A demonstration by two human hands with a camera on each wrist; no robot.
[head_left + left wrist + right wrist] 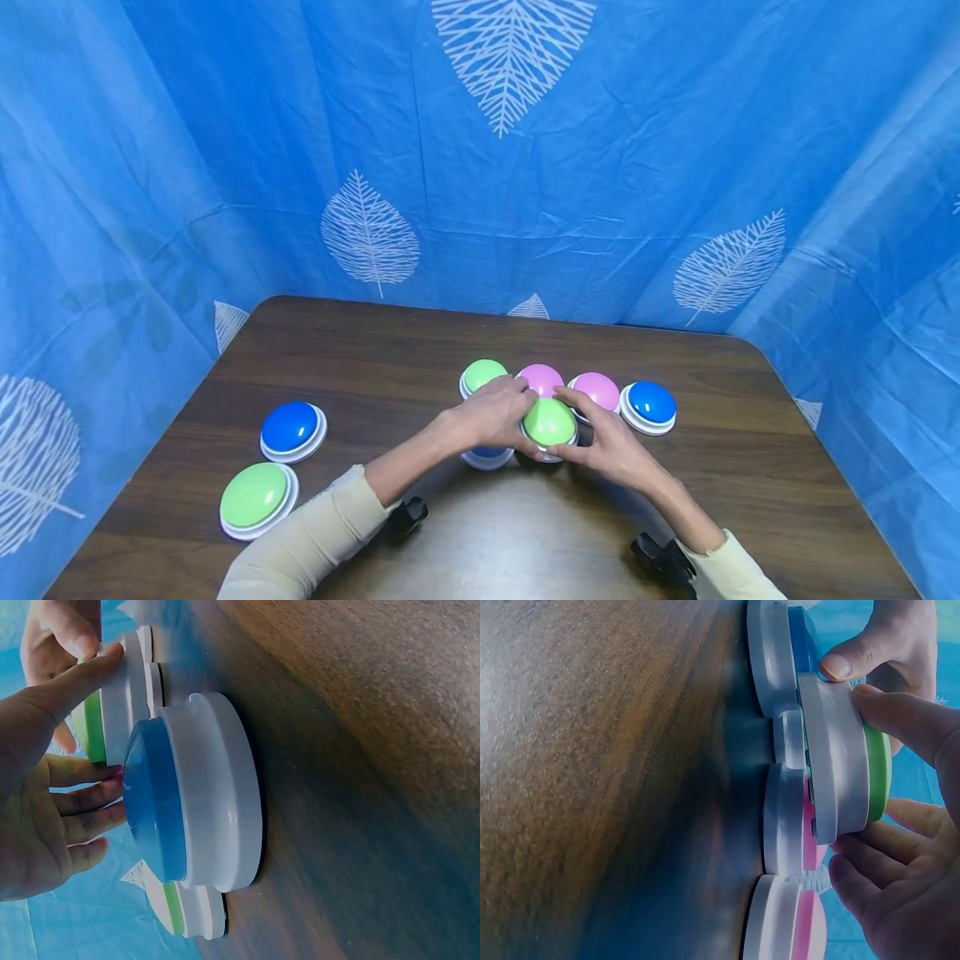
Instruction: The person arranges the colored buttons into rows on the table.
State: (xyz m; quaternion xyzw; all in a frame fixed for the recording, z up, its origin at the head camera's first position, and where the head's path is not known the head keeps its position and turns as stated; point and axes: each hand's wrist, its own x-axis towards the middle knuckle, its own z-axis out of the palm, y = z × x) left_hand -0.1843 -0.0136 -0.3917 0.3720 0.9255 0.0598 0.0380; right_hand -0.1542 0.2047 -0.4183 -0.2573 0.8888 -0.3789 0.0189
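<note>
A green-topped push button [549, 422] with a white base is held between both hands. In the right wrist view its base [832, 757] hangs clear of the table, beside the pink buttons. My left hand [495, 414] grips its left side, thumb at the near rim. From the right, my right hand [609, 443] holds it with thumb in front and fingers round behind. Partly hidden below my left hand is a blue button [154, 799]. Just behind stand another green button [483, 374], a pink button [540, 379] and a second pink one [596, 392].
A blue button [651, 403] ends the row at the right. On the left of the dark wooden table [360, 350] are another blue button [289, 427] and a large green one [255, 494]. Blue leaf-print curtains [570, 200] surround the table's back and sides.
</note>
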